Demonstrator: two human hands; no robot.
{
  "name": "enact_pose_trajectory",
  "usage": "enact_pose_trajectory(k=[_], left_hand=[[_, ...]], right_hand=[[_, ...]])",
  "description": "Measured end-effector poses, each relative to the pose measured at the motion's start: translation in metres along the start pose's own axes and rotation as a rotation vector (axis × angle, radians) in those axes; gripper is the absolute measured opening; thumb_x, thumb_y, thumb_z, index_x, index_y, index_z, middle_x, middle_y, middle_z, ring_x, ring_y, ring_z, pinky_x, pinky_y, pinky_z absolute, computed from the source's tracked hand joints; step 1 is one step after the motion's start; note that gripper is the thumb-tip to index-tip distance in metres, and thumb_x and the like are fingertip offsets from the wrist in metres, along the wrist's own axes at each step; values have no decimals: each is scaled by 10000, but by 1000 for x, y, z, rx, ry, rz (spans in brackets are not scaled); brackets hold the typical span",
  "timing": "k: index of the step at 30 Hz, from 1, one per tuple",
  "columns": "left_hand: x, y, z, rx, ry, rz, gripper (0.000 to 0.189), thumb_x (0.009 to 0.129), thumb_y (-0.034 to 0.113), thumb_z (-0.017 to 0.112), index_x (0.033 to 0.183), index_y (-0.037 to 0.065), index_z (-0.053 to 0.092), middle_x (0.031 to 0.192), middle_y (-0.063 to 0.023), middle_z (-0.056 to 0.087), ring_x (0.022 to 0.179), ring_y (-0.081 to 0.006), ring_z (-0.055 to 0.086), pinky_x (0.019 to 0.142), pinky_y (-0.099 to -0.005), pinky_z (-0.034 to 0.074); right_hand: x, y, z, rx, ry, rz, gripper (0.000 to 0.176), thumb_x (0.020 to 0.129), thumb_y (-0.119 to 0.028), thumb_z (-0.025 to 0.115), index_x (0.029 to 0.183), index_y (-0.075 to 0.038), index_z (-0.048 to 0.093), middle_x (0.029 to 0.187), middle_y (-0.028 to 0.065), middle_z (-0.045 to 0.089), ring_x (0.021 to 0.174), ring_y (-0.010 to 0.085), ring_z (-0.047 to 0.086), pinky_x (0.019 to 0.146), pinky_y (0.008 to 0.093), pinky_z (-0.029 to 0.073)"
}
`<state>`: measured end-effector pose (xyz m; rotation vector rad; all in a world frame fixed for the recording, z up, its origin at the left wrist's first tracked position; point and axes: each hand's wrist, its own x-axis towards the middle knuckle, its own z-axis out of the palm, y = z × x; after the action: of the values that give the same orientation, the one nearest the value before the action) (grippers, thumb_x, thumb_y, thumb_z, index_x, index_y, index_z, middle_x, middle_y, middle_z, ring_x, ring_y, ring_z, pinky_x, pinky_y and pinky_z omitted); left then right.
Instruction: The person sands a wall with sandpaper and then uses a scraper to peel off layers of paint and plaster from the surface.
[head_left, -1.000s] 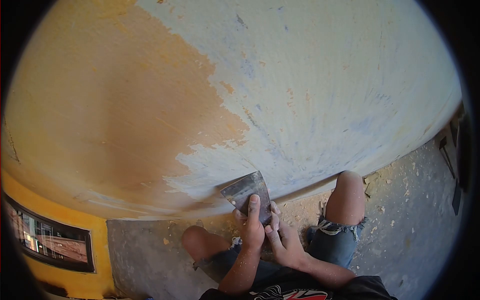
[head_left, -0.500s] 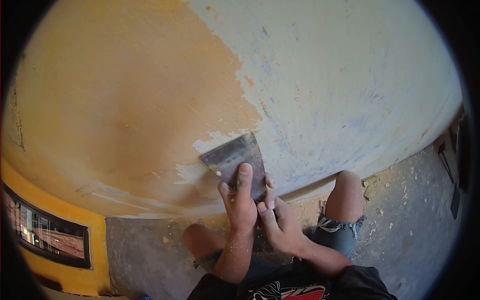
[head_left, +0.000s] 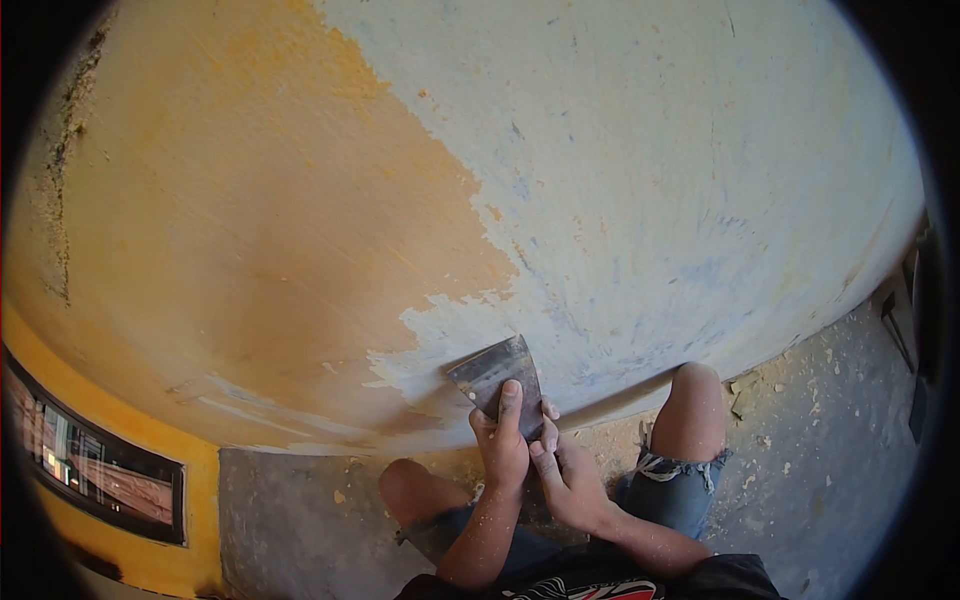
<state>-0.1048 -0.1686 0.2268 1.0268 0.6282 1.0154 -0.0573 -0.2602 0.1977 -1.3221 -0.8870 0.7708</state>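
Note:
A paint scraper (head_left: 493, 372) with a wide, worn metal blade is gripped in both hands low in front of the wall. My left hand (head_left: 502, 450) is closed on it, thumb laid flat along the blade's face. My right hand (head_left: 577, 487) is closed around the lower end, its fingertips showing at the blade's right side. The blade edge points up and left, overlapping the pale scraped part of the wall (head_left: 620, 230). Left of it, a ragged border separates the orange-yellow paint (head_left: 290, 230). Both hands conceal the scraper's handle.
Paint flakes lie scattered on the grey concrete floor (head_left: 790, 460), thickest along the wall's foot. My bent knees flank the hands, close to the wall. A dark-framed window (head_left: 100, 465) is set in the yellow wall at the left. Dark objects (head_left: 915, 360) stand at the right edge.
Both hands and the scraper have moved down the wall and slightly right, closer to my body. The view has shifted a little upward. Both hands keep their grip.

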Motion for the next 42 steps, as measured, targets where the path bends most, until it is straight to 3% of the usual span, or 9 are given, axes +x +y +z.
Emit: enact_pose_trajectory(k=[6,11,13,14,19,23,29,35,42], left_hand=[[16,59,31,-59,-67,95,325,1001,263,527,1057,-54,568,701,-133,596,403,-156,480,378,-269,385],[-7,37,24,141,2,204,339,993,274,538,1059,-58,571,690,-137,599,396,-159,487,366,-270,382],[-2,28,26,97,-22,149,344,996,277,533,1065,-58,570,689,-135,601,396,-157,486,374,-266,383],[-1,28,24,98,-14,141,344,996,277,533,1065,-58,570,689,-135,601,396,-157,486,374,-266,383],[18,64,44,-148,-111,116,344,998,289,528,1054,-49,565,688,-128,594,403,-151,485,380,-261,382],[1,45,34,146,-14,205,320,994,281,537,1019,-37,559,689,-126,591,411,-152,487,375,-255,376],[9,49,33,-56,-68,22,334,994,279,538,1062,-47,559,704,-139,590,405,-154,486,378,-262,378],[2,19,28,95,43,188,366,998,291,524,1151,-42,529,707,-113,567,388,-150,454,366,-270,373],[1,45,35,-41,-71,10,340,981,278,569,1034,-58,585,681,-130,596,395,-153,479,373,-268,378]], right_hand=[[21,-53,-2,23,-105,23,274,1028,-208,457,880,19,498,679,65,545,635,100,483,569,297,420],[1,-33,-1,39,-22,-111,278,1026,-211,462,878,21,504,656,55,537,623,98,490,555,294,418],[0,-25,-3,-47,73,-152,281,1025,-217,466,891,24,515,643,54,534,616,92,490,547,289,414],[4,-25,-6,-8,15,-10,287,1024,-216,467,885,30,518,638,56,534,612,87,482,543,284,411],[22,-61,-7,12,-30,-64,317,1024,-227,476,851,34,518,596,45,521,567,88,466,519,287,402],[4,-45,-8,-55,-31,-61,300,1026,-227,464,887,33,523,611,78,546,579,111,503,530,310,417],[17,-47,-8,12,-47,-29,307,1036,-239,444,896,26,511,618,55,527,584,100,483,539,298,410],[0,-36,-9,21,-22,-53,312,1040,-246,445,902,27,506,664,33,529,616,93,476,546,282,402],[4,-36,-8,39,-53,-8,304,1041,-248,447,910,21,500,640,17,501,586,81,444,533,275,393]])
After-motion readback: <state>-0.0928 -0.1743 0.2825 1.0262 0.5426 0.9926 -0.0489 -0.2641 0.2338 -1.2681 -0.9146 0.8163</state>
